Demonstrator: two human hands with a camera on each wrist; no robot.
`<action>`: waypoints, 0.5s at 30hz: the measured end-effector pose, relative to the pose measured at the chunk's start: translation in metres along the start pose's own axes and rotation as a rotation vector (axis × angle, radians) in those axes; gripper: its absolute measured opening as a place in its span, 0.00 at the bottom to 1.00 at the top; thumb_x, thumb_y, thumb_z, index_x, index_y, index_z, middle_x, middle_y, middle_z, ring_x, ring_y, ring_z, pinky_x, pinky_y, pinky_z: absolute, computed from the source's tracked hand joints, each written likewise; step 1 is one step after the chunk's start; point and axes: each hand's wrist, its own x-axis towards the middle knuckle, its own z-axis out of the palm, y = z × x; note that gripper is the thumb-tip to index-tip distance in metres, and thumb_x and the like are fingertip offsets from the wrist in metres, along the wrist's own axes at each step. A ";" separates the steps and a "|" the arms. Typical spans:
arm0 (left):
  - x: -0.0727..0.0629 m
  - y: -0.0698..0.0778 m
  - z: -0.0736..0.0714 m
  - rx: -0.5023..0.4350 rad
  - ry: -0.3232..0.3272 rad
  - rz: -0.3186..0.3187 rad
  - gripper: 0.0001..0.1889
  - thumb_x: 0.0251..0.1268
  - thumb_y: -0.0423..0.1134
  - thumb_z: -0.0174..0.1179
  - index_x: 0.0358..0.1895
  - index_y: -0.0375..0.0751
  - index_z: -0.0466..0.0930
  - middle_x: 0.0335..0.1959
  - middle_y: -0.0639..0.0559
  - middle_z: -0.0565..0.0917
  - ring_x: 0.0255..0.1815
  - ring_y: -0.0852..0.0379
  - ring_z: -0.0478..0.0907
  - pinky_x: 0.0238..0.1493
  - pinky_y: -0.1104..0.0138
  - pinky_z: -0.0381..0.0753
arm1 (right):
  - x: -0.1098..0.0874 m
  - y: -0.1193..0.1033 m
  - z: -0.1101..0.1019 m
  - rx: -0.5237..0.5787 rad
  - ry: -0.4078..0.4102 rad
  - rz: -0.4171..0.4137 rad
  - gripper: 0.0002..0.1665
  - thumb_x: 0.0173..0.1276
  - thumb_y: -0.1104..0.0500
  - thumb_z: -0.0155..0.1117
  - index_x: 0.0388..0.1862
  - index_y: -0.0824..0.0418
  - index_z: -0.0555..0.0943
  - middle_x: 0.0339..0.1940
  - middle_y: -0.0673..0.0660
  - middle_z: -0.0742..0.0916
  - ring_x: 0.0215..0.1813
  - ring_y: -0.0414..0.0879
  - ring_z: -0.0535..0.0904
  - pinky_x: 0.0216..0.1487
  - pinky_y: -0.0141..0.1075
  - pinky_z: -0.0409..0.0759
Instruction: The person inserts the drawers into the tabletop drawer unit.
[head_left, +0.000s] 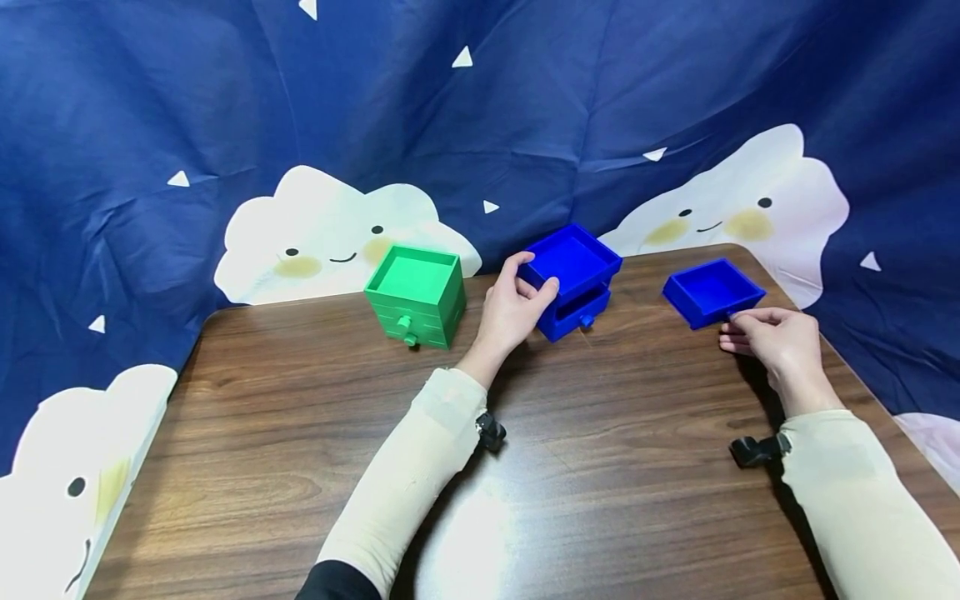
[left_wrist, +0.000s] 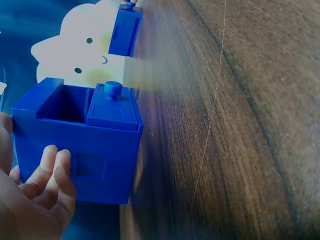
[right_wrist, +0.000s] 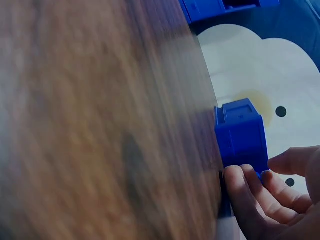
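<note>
A blue mini drawer cabinet (head_left: 592, 286) with a shallow tray top stands near the table's back edge. Its upper slot is an open gap, while the lower drawer (left_wrist: 112, 112) with its round knob sits inside. My left hand (head_left: 513, 312) holds the cabinet by its left side, thumb at the front upper edge and fingers along the side wall. Off to the right, a separate blue drawer (head_left: 712, 287) lies with its hollow upward. My right hand (head_left: 783, 350) pinches that drawer at its front, where the knob is mostly hidden by the fingertips.
A green mini drawer cabinet (head_left: 416, 283) with knobs on its front stands left of the blue one. The wooden table (head_left: 600, 467) ends just behind the cabinets, against a dark blue curtain (head_left: 525, 100) with cloud faces.
</note>
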 end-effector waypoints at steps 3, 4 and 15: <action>0.000 0.000 0.000 0.000 -0.008 -0.006 0.30 0.73 0.53 0.67 0.74 0.50 0.74 0.31 0.53 0.84 0.30 0.58 0.80 0.34 0.70 0.76 | 0.002 -0.002 -0.001 -0.007 0.022 0.026 0.06 0.77 0.70 0.59 0.39 0.63 0.80 0.20 0.47 0.90 0.23 0.38 0.90 0.30 0.31 0.89; 0.000 -0.001 0.000 0.000 -0.010 -0.008 0.30 0.73 0.53 0.67 0.74 0.50 0.74 0.31 0.53 0.84 0.30 0.58 0.80 0.34 0.70 0.76 | 0.003 -0.003 -0.002 -0.012 0.028 0.035 0.03 0.77 0.70 0.59 0.42 0.64 0.79 0.20 0.47 0.90 0.23 0.38 0.89 0.30 0.31 0.89; 0.000 -0.002 0.000 -0.002 -0.007 -0.003 0.30 0.73 0.53 0.67 0.74 0.50 0.73 0.31 0.52 0.84 0.31 0.58 0.81 0.36 0.69 0.77 | 0.013 -0.006 -0.009 -0.185 -0.043 0.043 0.03 0.79 0.67 0.60 0.41 0.63 0.79 0.20 0.45 0.89 0.23 0.37 0.89 0.32 0.31 0.89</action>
